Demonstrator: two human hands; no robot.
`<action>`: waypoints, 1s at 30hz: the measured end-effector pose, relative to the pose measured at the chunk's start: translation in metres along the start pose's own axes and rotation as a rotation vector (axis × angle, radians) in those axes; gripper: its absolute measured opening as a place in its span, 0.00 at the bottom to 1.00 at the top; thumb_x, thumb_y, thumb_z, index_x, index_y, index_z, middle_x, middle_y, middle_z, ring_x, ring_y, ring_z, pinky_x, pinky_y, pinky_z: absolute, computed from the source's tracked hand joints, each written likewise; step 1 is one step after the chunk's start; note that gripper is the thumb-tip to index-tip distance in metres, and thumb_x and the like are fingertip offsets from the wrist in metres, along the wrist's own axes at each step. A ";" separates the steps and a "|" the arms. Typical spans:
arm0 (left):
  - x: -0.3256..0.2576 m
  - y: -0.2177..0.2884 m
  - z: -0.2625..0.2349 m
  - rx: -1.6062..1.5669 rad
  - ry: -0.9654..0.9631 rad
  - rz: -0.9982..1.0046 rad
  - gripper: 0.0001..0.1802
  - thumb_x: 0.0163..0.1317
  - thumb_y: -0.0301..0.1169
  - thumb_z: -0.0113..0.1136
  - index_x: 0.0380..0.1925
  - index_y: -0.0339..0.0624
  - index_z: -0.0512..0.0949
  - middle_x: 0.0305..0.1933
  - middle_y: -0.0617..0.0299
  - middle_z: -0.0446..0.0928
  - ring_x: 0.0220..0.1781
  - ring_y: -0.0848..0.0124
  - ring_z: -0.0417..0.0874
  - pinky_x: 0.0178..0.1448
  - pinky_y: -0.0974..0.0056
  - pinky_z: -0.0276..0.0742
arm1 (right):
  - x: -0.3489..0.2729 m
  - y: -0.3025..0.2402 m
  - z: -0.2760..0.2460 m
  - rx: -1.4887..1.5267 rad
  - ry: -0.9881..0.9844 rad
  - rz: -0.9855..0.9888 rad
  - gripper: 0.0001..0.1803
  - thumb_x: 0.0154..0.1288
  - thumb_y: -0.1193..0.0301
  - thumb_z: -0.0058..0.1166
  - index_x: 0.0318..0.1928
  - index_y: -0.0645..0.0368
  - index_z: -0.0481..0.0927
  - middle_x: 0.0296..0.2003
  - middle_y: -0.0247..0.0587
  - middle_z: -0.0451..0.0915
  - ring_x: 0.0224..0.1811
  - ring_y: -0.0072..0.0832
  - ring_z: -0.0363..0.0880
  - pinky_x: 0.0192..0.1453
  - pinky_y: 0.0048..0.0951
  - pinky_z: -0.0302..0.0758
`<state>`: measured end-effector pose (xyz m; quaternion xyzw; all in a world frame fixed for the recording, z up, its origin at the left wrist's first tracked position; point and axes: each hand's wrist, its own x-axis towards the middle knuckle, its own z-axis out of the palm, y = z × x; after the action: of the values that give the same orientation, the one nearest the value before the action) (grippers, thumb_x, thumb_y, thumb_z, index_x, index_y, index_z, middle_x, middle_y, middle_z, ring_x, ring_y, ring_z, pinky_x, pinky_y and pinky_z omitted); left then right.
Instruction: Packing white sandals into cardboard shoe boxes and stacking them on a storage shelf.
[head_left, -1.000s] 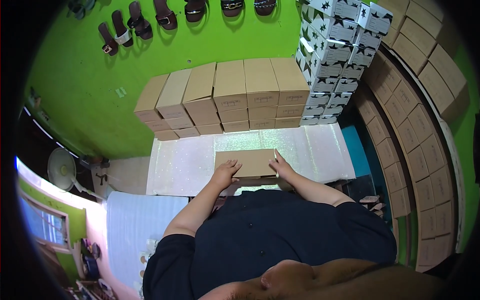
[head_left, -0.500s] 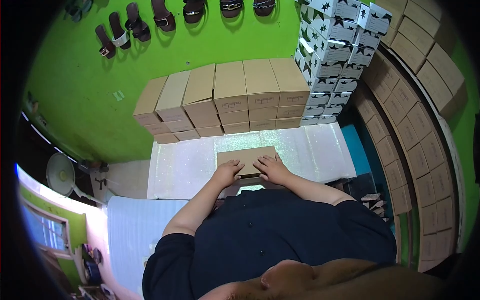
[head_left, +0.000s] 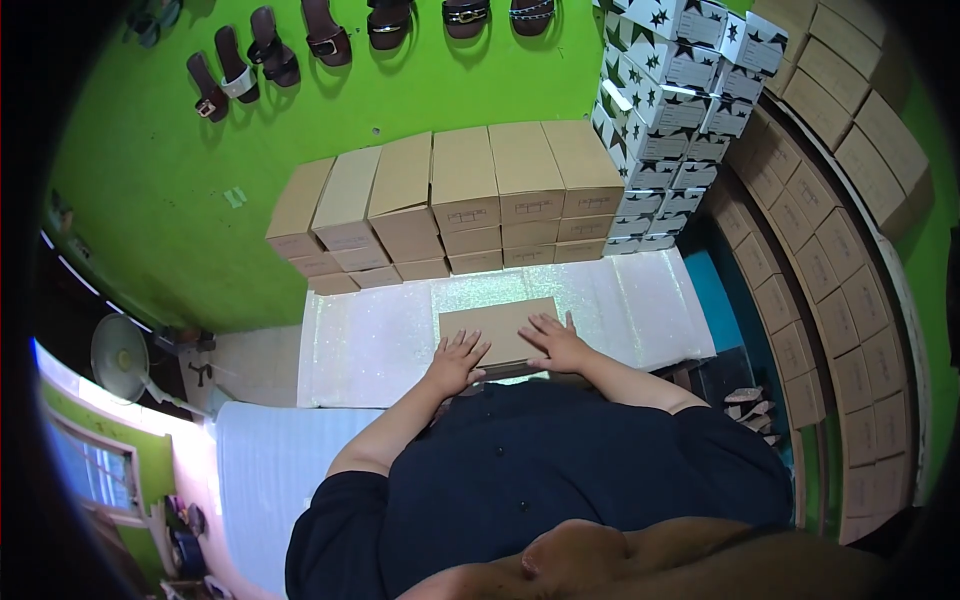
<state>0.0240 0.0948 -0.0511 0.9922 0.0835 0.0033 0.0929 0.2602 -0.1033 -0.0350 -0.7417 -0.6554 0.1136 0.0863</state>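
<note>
A brown cardboard shoebox (head_left: pixel 498 325) lies on the glittery white tabletop (head_left: pixel 375 335), close to my body. My left hand (head_left: pixel 459 361) rests with spread fingers on the box's near left corner. Over its near right part lies my right hand (head_left: pixel 553 342), palm down and fingers apart. Neither hand grips anything. The box's top looks closed, and a thin dark line runs along its near edge. My hands cover parts of that edge.
Several stacked brown boxes (head_left: pixel 463 180) line the table's back edge. Right of them rises a tall stack of white star-patterned boxes (head_left: pixel 665 110). Shelves of brown boxes (head_left: pixel 845 250) stand at the right. Sandals (head_left: pixel 327 35) hang on the green wall; a fan (head_left: pixel 120 357) is at left.
My fingers have spread and straightened on the box top, and my right hand has shifted slightly right. The dark gap at the box's near edge has narrowed.
</note>
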 end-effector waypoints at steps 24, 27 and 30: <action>-0.038 -0.028 0.056 0.176 -0.009 -0.044 0.41 0.59 0.44 0.61 0.74 0.64 0.59 0.81 0.54 0.47 0.81 0.45 0.45 0.75 0.27 0.35 | 0.028 -0.003 0.096 0.738 0.154 0.493 0.37 0.77 0.45 0.29 0.75 0.56 0.49 0.63 0.55 0.74 0.71 0.50 0.65 0.77 0.66 0.31; -0.029 -0.028 0.055 0.148 -0.029 -0.050 0.44 0.56 0.48 0.65 0.74 0.61 0.59 0.81 0.48 0.44 0.81 0.41 0.40 0.76 0.27 0.33 | 0.033 -0.017 0.098 0.784 0.180 0.526 0.38 0.77 0.44 0.27 0.75 0.57 0.49 0.64 0.55 0.73 0.71 0.50 0.65 0.77 0.66 0.32; -0.024 -0.031 0.057 0.045 -0.026 -0.058 0.52 0.51 0.52 0.69 0.74 0.60 0.56 0.81 0.42 0.39 0.80 0.35 0.35 0.75 0.26 0.31 | 0.040 -0.032 0.103 0.963 0.246 0.555 0.41 0.77 0.43 0.27 0.74 0.64 0.47 0.63 0.60 0.72 0.70 0.50 0.67 0.77 0.49 0.50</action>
<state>-0.0038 0.1104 -0.1121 0.9911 0.1114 -0.0140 0.0716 0.2057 -0.0615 -0.1268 -0.7709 -0.2952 0.3308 0.4574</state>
